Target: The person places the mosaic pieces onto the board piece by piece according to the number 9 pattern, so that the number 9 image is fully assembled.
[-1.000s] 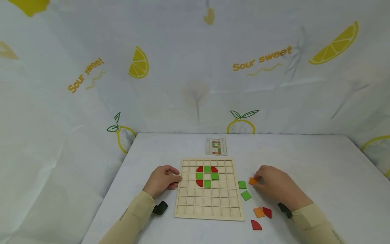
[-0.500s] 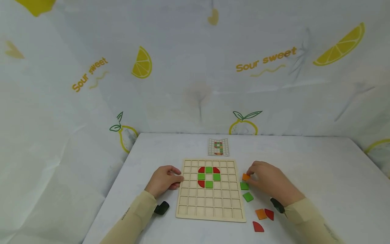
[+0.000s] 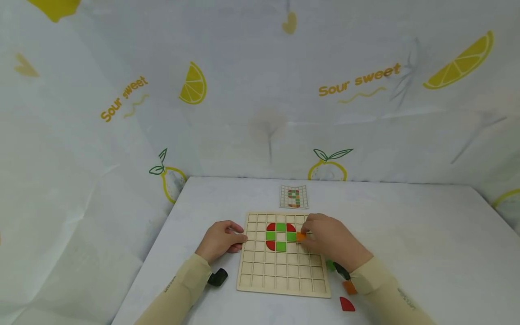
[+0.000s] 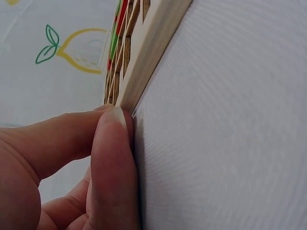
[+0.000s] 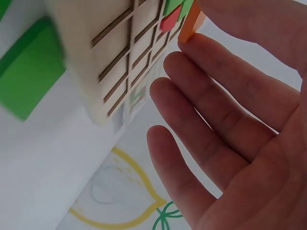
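Fingers (image 5: 240,76) of the right hand (image 3: 331,239) in a pinch on an orange tile (image 3: 300,237)

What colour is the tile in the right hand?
Orange; the tile shows best in the right wrist view.

A lemon-printed white backdrop (image 3: 243,122) stands behind a white table (image 3: 414,225).

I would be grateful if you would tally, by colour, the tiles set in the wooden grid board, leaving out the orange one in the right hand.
Red quarter-circle tiles: 3
Green square tiles: 4
Total: 7
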`<state>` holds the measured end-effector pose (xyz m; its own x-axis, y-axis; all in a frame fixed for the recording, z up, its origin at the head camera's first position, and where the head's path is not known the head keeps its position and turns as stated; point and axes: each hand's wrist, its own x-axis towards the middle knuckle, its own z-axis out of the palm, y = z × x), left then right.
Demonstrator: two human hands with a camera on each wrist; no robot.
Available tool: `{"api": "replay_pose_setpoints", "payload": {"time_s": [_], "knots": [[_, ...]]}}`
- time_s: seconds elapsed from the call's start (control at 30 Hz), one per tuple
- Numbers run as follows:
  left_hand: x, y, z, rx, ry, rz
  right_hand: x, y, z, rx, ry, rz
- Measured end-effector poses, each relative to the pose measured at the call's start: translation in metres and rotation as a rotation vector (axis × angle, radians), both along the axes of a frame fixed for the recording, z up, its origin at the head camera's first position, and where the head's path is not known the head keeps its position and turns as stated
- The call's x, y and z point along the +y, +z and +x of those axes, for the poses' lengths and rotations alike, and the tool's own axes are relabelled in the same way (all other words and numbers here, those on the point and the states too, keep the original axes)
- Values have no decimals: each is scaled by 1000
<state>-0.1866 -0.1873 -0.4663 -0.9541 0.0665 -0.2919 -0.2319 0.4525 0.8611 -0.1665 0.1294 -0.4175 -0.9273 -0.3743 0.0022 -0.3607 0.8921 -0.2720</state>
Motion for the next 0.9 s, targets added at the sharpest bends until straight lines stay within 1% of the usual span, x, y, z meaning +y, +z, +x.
{"api": "replay_pose_setpoints", "payload": {"time_s": [0.2, 0.27, 0.37, 0.43, 0.5, 0.63, 0.9], "knots": [[1, -1, 0, 0, -7, 9, -11, -5, 5, -4, 36, -24], [1, -1, 0, -1, -2, 5, -12, -8, 6, 21, 63, -16], [1, 0, 0, -2, 3, -3, -14, -11, 6, 85, 125, 3], [1, 0, 0, -4, 5, -3, -16, -11, 6, 106, 148, 18], [1, 1, -1, -5, 2, -2, -17, -11, 6, 102, 150, 30], [1, 1, -1, -3, -2, 0, -19, -10, 7, 91, 127, 46], [-1, -3, -5, -21, 4, -8, -20, -13, 6, 77, 137, 52]]}}
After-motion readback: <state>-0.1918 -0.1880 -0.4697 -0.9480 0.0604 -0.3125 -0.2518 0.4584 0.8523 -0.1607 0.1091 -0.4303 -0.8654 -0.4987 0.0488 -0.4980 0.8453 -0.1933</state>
